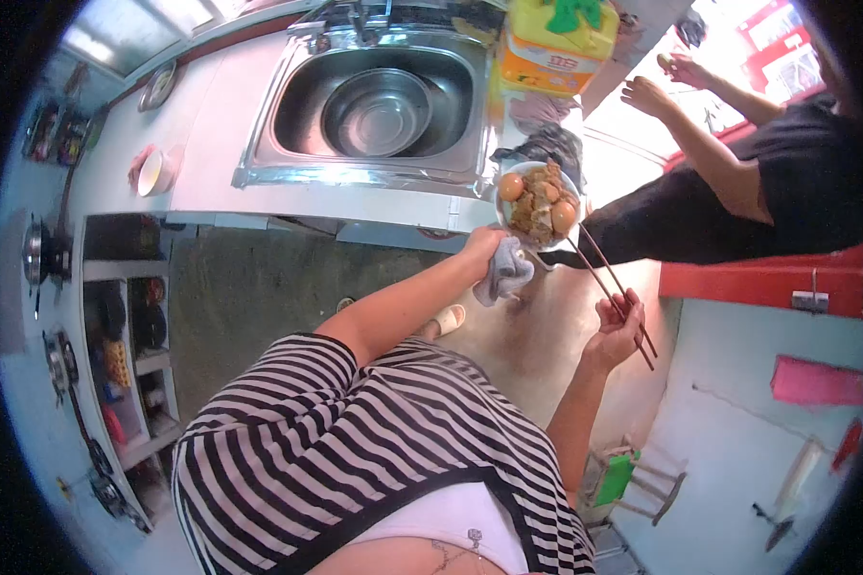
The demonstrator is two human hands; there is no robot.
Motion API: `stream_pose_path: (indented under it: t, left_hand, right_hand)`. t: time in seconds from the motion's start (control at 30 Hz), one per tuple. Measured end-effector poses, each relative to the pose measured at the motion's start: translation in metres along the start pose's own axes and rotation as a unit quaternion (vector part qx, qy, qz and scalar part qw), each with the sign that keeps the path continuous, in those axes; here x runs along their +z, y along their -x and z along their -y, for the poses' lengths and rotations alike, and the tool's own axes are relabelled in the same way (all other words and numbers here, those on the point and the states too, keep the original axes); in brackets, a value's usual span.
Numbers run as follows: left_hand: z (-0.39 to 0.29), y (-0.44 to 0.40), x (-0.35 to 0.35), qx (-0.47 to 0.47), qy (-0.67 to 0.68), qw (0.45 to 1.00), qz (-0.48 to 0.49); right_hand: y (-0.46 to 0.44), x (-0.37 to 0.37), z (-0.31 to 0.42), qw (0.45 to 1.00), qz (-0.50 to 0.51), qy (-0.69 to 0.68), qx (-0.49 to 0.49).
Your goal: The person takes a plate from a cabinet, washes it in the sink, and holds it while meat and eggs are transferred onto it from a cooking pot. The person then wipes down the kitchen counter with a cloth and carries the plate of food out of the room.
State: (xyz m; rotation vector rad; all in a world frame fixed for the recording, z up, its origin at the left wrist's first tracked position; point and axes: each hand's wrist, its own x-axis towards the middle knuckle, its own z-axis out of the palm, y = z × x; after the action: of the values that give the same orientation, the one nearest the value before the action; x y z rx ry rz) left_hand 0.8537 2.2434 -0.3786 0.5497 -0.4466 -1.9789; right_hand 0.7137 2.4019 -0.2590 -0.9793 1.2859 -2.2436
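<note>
A white bowl (501,213) heaped with brown food and several whole brown eggs is at the counter's right end. Just below it, my left hand (489,251) is closed on a grey cloth (505,272) that hangs by the bowl; whether it also grips the bowl's rim is hidden. To the lower right, my right hand (620,326) holds a pair of long brown chopsticks (608,270), their tips near the bowl's right edge.
A steel sink (291,115) holds a metal basin (376,113). A yellow jug (558,43) and a dark plastic bag (551,146) are behind the bowl. A white cup (156,173) sits left. Another person (738,182) stands right. A green-seated chair (616,479) is lower right.
</note>
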Motion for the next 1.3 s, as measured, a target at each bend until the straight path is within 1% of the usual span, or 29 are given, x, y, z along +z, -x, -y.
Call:
stream_pose_path:
  t: [0.07,0.13,0.17,0.2,0.23,0.27,0.3,0.37,0.43,0.47,0.5,0.53,0.57,0.6,0.63,0.67,0.73,0.8,0.83,0.87,0.9,0.97,1.0,1.03,1.07,1.13,1.17,1.23,1.3]
  left_hand:
    - [-0.012,0.016,-0.012,-0.063,-0.030,0.997,0.020]
    - [-0.029,0.053,-0.019,-0.052,0.003,0.999,0.006]
    - [-0.044,0.078,-0.024,-0.044,0.025,0.999,0.008]
    - [-0.069,0.111,-0.025,-0.033,-0.031,0.999,0.018]
    - [-0.088,0.143,-0.033,-0.005,0.005,0.999,0.037]
    - [-0.107,0.174,-0.042,0.020,0.012,0.999,0.033]
    - [-0.130,0.206,-0.050,0.040,0.019,0.999,0.021]
    - [-0.192,0.300,-0.049,0.092,0.018,0.995,-0.042]
    - [-0.241,0.387,-0.058,0.173,0.001,0.984,-0.047]
    - [-0.271,0.448,-0.058,0.230,-0.037,0.969,-0.081]
    - [-0.300,0.512,-0.056,0.243,-0.039,0.964,-0.102]
    - [-0.316,0.537,-0.052,0.264,-0.046,0.955,-0.125]
    - [-0.334,0.581,-0.069,0.292,-0.046,0.947,-0.126]
    - [-0.354,0.650,-0.095,0.310,-0.051,0.943,-0.109]
    - [-0.367,0.702,-0.108,0.328,-0.012,0.942,-0.068]
    - [-0.386,0.780,-0.133,0.368,-0.020,0.926,-0.082]
    - [-0.419,0.939,-0.169,0.442,-0.114,0.886,-0.076]
    - [-0.326,0.700,0.010,0.499,-0.247,0.829,-0.051]
    - [-0.337,0.698,0.006,0.575,-0.293,0.764,-0.003]
    - [-0.352,0.696,0.022,0.547,-0.340,0.747,0.165]
    - [-0.372,0.760,0.004,0.505,-0.370,0.707,0.330]
    - [-0.378,0.876,-0.036,0.547,-0.326,0.709,0.301]
    - [-0.382,0.934,-0.056,0.568,-0.305,0.709,0.286]
    - [-0.387,0.944,-0.065,0.568,-0.272,0.723,0.285]
    - [-0.391,0.940,-0.060,0.519,-0.322,0.733,0.300]
    - [-0.401,0.946,-0.086,0.474,-0.362,0.741,0.310]
    - [-0.405,0.938,-0.100,0.550,-0.327,0.695,0.328]
    - [-0.411,0.943,-0.127,0.633,-0.295,0.638,0.325]
    - [-0.421,0.958,-0.142,0.598,-0.255,0.712,0.265]
  right_hand:
    - [0.002,0.003,-0.003,0.999,0.022,-0.038,-0.001]
    - [0.008,0.017,0.010,0.996,0.035,-0.080,0.033]
    - [0.006,0.016,0.015,0.993,0.065,-0.088,0.035]
    - [0.013,0.024,0.024,0.987,0.094,-0.122,0.054]
    - [0.029,0.039,0.041,0.987,0.122,-0.096,0.051]
    - [0.039,0.044,0.048,0.969,0.180,-0.151,0.080]
    - [0.058,0.061,0.059,0.974,0.163,-0.128,0.089]
    - [0.097,0.094,0.079,0.963,0.171,-0.147,0.145]
    - [0.161,0.151,0.115,0.963,0.177,-0.114,0.168]
    - [0.191,0.169,0.132,0.933,0.233,-0.159,0.222]
    - [0.223,0.190,0.149,0.926,0.240,-0.140,0.255]
    - [0.237,0.213,0.151,0.920,0.259,-0.118,0.270]
    - [0.276,0.240,0.163,0.919,0.282,-0.094,0.260]
    - [0.328,0.268,0.174,0.896,0.335,-0.114,0.267]
    - [0.368,0.293,0.172,0.908,0.309,-0.078,0.273]
    - [0.443,0.321,0.196,0.891,0.342,-0.091,0.283]
    - [0.591,0.368,0.225,0.851,0.407,-0.115,0.311]
    - [0.324,0.335,0.106,0.788,0.462,-0.160,0.373]
    - [0.339,0.364,0.090,0.767,0.488,-0.160,0.386]
    - [0.342,0.380,0.090,0.721,0.515,-0.200,0.417]
    - [0.414,0.396,0.105,0.716,0.514,-0.199,0.428]
    - [0.564,0.426,0.144,0.660,0.563,-0.210,0.451]
    - [0.626,0.438,0.158,0.650,0.579,-0.203,0.450]
    - [0.654,0.452,0.159,0.640,0.592,-0.195,0.448]
    - [0.650,0.461,0.164,0.628,0.602,-0.191,0.454]
    - [0.687,0.480,0.170,0.596,0.626,-0.178,0.471]
    - [0.708,0.491,0.165,0.592,0.630,-0.169,0.473]
    - [0.752,0.515,0.151,0.552,0.660,-0.177,0.478]
    - [0.789,0.544,0.143,0.527,0.674,-0.177,0.486]
